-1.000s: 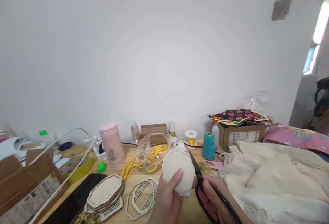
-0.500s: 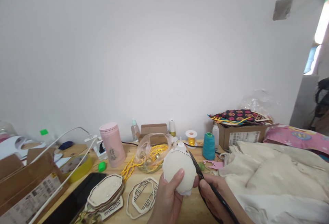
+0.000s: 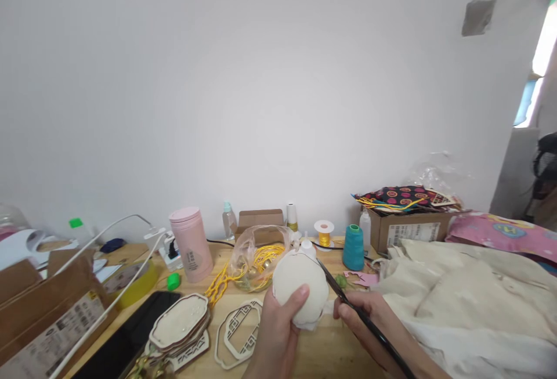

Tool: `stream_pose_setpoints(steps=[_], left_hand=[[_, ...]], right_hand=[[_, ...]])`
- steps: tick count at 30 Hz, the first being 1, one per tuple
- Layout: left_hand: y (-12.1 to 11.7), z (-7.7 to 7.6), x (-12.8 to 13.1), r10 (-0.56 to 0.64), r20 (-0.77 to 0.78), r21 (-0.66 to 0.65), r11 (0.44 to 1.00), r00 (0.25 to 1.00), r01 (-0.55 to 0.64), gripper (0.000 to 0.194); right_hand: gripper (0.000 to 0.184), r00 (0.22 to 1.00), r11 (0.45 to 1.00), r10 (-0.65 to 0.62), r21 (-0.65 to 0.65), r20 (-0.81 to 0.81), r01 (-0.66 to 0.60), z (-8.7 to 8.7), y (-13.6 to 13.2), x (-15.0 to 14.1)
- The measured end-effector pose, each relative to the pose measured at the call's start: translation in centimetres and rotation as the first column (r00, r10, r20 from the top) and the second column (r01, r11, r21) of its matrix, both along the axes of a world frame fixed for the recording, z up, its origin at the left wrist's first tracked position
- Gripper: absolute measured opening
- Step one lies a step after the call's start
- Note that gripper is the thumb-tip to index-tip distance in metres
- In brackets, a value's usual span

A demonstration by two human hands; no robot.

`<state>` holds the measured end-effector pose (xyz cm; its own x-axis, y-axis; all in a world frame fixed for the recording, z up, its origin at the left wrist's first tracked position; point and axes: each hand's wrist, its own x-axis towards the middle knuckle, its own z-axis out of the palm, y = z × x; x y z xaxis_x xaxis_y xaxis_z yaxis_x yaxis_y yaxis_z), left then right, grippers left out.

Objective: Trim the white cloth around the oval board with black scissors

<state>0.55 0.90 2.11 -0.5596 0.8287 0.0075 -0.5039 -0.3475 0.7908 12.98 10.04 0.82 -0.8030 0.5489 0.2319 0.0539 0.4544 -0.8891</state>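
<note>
My left hand (image 3: 285,324) grips a rounded cream fabric-covered piece (image 3: 302,283) with a scalloped outline, its thumb pressed on the front. Thin white cloth shows past the piece's lower right edge. Black-handled scissors (image 3: 354,309) are in my right hand (image 3: 368,321), their blades angled up and left beside the piece's upper right edge. Whether the blades touch the cloth I cannot tell. Left of my hands lie a pale lattice frame (image 3: 224,327) and a stack of scalloped wooden plaques (image 3: 180,318).
A teal thread cone (image 3: 353,248), a spool of yellow cord (image 3: 324,234) and a plastic bag of yellow cords (image 3: 261,257) stand behind my hands. Cream fabric (image 3: 474,292) is heaped at right. A pink tumbler (image 3: 190,245), black phone (image 3: 126,338) and cardboard box (image 3: 52,309) are at left.
The cream piece and my left hand have shifted slightly left and down. My right hand has turned, and the scissors' handles look closer together. A strip of white cloth now shows near my right fingertips.
</note>
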Motion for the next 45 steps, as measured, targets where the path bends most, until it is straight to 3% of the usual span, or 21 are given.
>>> stream_pose_setpoints(steps=[10, 15, 20, 24, 31, 39, 45], left_hand=[[0.1, 0.1, -0.3, 0.055, 0.004, -0.007, 0.998, 0.998, -0.055, 0.069], [0.0, 0.1, -0.5, 0.07, -0.012, -0.016, 0.997, 0.998, -0.07, 0.072], [0.0, 0.1, -0.8, 0.107, -0.04, -0.011, 0.994, 0.993, -0.107, 0.069], [0.0, 0.2, -0.9, 0.109, -0.06, -0.002, 0.994, 0.992, -0.109, 0.071], [0.0, -0.3, -0.9, 0.093, -0.092, -0.052, 0.994, 0.991, -0.098, 0.076], [0.3, -0.5, -0.7, 0.075, -0.105, -0.088, 0.993, 0.992, -0.085, 0.078], [0.2, -0.3, -0.5, 0.095, -0.077, -0.081, 0.992, 0.993, -0.101, 0.075]], right_hand=[[0.05, 0.996, 0.996, -0.031, 0.089, 0.08, 0.024, -0.1, 0.6, 0.1], [0.05, 0.996, 0.996, 0.027, 0.077, 0.086, -0.034, 0.0, 0.8, 0.2], [0.056, 0.987, 0.988, 0.154, 0.025, -0.033, -0.153, 0.6, 0.3, 0.6], [0.058, 0.985, 0.985, 0.17, -0.024, -0.035, -0.171, 0.3, 0.1, 0.8], [0.048, 0.99, 0.991, 0.135, 0.027, -0.04, -0.134, -1.7, 0.9, -0.2], [0.047, 0.996, 0.996, 0.088, 0.005, -0.031, -0.088, -0.8, 0.4, -0.1], [0.038, 0.999, 0.994, -0.002, 0.113, 0.054, -0.004, -1.3, 0.7, -0.1]])
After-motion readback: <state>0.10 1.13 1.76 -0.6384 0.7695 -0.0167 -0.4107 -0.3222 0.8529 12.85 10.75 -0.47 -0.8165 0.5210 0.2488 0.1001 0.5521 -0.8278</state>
